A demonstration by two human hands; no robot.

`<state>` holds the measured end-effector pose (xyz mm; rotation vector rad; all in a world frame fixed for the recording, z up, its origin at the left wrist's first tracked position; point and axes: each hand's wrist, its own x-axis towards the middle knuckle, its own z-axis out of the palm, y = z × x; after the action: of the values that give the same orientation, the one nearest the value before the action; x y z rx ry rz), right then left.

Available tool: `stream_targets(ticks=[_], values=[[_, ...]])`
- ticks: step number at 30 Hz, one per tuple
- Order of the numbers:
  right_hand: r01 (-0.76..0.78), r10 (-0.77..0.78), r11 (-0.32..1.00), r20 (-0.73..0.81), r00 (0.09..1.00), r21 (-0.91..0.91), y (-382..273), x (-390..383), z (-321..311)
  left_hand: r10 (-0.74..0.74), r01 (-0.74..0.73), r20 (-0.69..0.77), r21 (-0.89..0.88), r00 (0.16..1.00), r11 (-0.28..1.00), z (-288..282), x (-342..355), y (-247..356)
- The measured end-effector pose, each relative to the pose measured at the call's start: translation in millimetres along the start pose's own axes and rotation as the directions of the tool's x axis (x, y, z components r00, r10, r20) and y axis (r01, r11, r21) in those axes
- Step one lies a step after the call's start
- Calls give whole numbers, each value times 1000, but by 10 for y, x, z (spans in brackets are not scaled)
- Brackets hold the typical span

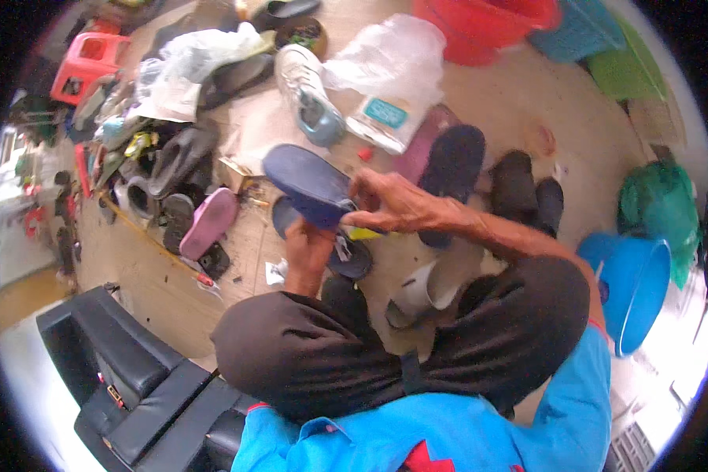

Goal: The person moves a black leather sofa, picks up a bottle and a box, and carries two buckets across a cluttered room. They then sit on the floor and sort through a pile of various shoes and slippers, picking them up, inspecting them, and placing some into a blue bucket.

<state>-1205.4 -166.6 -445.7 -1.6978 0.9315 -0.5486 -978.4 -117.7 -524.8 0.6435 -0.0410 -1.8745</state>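
Above my knees I hold a navy blue slipper [307, 181], tilted, with its long flat side showing. My left hand [311, 245] grips its near end from below, with the fingers partly hidden. My right hand [387, 200] is closed at the slipper's right end, thumb and fingers pinched along the edge by a small pale bit. Beneath my hands lies a dark sandal [352, 259], and something yellow shows beside it. A dark blue slipper [453, 173] rests on the floor to the right, next to a mauve one [421, 149].
A white-and-teal sneaker [311, 98] and a clear plastic bag [393, 59] lie ahead. Heaped shoes [173, 165] and a pink slipper [209, 223] fill the left. Blue bucket [633, 291] and green bag [659, 204] stand right; a black padded seat [134, 370] is lower left.
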Motion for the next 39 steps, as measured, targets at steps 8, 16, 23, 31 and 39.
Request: stream_targets(ticks=[8, 16, 23, 31, 39], values=[[-100, 91, 986, 73, 993, 130, 114, -25, 48, -123, 121, -63, -35, 990, 992, 95, 39, -75], [-264, 148, 929, 394, 907, 258, -195, -5, 16, -76, 79, 59, -47, 995, 996, -48, -20, -83], [-454, 438, 890, 334, 835, -34, 9, -54, -192, 53, -38, 43, -302, 998, 952, -346, 38, 174], [-320, 314, 939, 69, 947, 125, 188, 61, 46, 390, -358, 49, 514, 920, 780, 6, -281, 239], [-426, 344, 629, 259, 902, 650, 216, 13, 29, 187, -193, 53, 401, 981, 896, -246, -129, 353]])
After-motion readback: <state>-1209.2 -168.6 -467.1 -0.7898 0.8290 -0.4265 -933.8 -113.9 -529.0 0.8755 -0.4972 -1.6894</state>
